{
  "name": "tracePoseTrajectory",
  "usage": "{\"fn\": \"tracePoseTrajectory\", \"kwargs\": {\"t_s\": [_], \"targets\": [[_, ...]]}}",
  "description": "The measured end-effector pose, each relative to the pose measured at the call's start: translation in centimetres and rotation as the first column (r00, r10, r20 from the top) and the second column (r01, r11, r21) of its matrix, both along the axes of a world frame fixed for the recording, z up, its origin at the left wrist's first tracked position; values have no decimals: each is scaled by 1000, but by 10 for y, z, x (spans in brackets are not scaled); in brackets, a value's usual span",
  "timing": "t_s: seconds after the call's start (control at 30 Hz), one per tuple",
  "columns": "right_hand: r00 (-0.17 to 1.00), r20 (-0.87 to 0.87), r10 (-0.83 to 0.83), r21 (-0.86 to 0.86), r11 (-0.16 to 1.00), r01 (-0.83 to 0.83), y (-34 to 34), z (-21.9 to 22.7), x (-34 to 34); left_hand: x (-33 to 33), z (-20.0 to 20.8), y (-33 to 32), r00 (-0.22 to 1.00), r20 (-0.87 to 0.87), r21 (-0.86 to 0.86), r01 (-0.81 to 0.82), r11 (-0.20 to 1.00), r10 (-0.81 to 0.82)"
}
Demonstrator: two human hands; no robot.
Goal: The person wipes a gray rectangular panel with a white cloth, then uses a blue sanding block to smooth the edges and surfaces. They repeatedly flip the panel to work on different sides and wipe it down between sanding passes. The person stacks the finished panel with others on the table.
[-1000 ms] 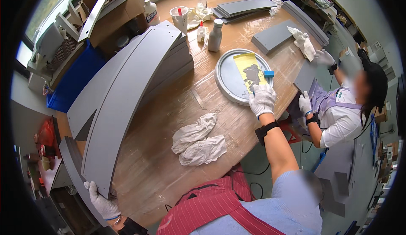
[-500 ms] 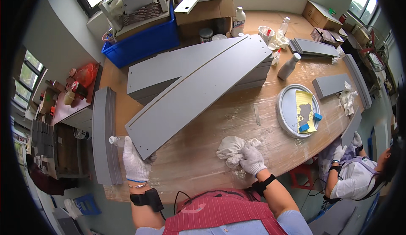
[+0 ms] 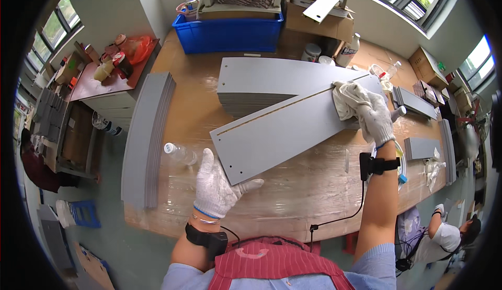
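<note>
A long grey board (image 3: pixel 282 133) with a groove along its far edge and small holes at its ends lies slantwise across a stack of similar grey boards (image 3: pixel 272 77). My gloved right hand (image 3: pixel 377 123) is closed on a crumpled white cloth (image 3: pixel 346 101), which touches the board's top near its far right end. At the near left corner of the board is my gloved left hand (image 3: pixel 215 188), fingers and thumb spread apart around that corner. Part of its palm is hidden by the board. Left of that hand, a clear bottle with a white cap (image 3: pixel 180 154) lies on the table.
Another board stack (image 3: pixel 147 138) lines the table's left edge. A blue bin (image 3: pixel 227 35) and a cardboard box (image 3: pixel 319 27) stand at the back. Smaller grey boards (image 3: pixel 422 148) lie at the right. A co-worker (image 3: pixel 444 238) is beyond the table at the lower right.
My right hand has carried the cloth from the tabletop up onto the board's far right end. My left hand's fingers have spread at the near corner. The view has shifted.
</note>
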State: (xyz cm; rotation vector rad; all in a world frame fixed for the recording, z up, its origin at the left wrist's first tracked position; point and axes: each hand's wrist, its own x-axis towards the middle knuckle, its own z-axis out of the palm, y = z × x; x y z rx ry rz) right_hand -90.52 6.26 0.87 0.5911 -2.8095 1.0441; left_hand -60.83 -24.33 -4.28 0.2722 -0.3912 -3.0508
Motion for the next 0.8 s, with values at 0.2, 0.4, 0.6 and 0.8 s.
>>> {"fn": "tracePoseTrajectory", "kwargs": {"t_s": [0.2, 0.4, 0.6, 0.8], "targets": [[942, -309, 131, 438, 899, 18, -120, -20, 39, -3, -6, 1, 999, -23, 105, -41, 994, 44], [926, -136, 352, 433, 862, -264, -209, -5, 140, -1, -23, 3, 995, -35, 113, -86, 990, 91], [831, -8, 556, 294, 796, -529, -254, 8, 179, 3, -10, 3, 995, 52, -242, -70, 968, 85], [587, 265, 765, 379, 477, -793, -293, 5, 220, 6, -79, 14, 996, 90, -71, 7, 997, -1]]}}
